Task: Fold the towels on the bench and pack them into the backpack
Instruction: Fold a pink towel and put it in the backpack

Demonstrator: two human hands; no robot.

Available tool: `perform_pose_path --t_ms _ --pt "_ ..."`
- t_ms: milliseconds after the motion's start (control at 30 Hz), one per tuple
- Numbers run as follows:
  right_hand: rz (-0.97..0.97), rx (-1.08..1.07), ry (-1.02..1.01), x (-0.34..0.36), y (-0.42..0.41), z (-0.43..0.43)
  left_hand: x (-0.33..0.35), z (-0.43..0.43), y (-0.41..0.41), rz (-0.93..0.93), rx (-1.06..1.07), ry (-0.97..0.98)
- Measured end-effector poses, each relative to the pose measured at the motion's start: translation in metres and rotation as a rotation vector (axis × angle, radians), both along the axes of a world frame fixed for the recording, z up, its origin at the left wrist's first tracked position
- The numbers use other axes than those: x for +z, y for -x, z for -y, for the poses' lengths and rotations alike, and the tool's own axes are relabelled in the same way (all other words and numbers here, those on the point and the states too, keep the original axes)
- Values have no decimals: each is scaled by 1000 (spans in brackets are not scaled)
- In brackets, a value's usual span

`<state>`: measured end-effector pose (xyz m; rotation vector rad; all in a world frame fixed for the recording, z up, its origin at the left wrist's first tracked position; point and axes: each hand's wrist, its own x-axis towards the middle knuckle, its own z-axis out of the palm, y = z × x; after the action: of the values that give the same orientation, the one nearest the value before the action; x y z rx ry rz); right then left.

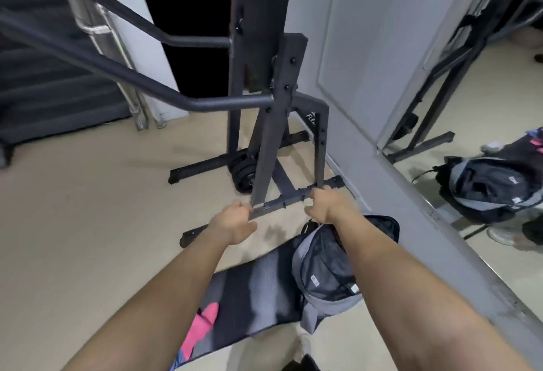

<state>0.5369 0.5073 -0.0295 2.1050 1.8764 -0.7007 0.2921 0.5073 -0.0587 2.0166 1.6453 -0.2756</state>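
Rack frame [266, 150] matt dark metal; backpack [323, 265] woven cloth (mesh-like front); floor [88, 224] smooth, matt; mirror [499, 91] glossy

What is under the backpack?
The backpack lies on the dark bench. The bench pad beneath it is covered, and the right arm hides part of the backpack, so anything tucked below cannot be seen.

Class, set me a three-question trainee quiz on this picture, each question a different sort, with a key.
1. True or false: the left hand and the right hand both grip the grey frame bar.
2. Which lies nearest the right hand? A) pink towel B) backpack C) weight plates
3. Fill in: the backpack's reflection shows in the ____.
Key: 1 true; 2 B; 3 mirror.
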Motion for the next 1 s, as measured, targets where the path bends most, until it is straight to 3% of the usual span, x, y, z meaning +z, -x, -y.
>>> perform_pose_path --t_ms 200,500,733,1000 --pt "-5 144 -15 3 15 -71 1 -38 -4 14 97 -46" --pt "-40 365 -35 -23 26 -109 -18 -49 -8 -26 252 9" --pt "-68 538 32 -119 22 -118 -99 -50 -21 -40 453 93" --pt "-40 516 87 -295 49 -106 -277 -46 -5 -114 360 91"
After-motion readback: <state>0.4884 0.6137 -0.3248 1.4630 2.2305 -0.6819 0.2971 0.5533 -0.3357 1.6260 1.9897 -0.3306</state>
